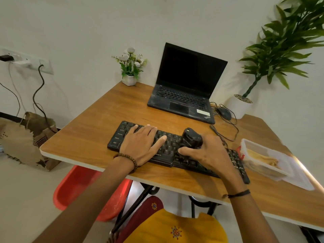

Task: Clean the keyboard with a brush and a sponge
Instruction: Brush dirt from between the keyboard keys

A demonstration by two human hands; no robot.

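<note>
Both bare forearms reach in from the near edge toward the far side. The left hand (142, 146) lies flat, palm down, fingers spread and extended, a beaded bracelet at its wrist. The right hand (208, 156) is curled in a closed grip, thumb pointing left, a thin dark band around its wrist.

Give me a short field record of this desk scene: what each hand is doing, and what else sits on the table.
left hand: flat on the black external keyboard, steadying it
right hand: gripping a black chunky brush on the keys
behind: open black laptop, screen dark
right of keyboard: clear plastic container
surface: wooden table
</note>
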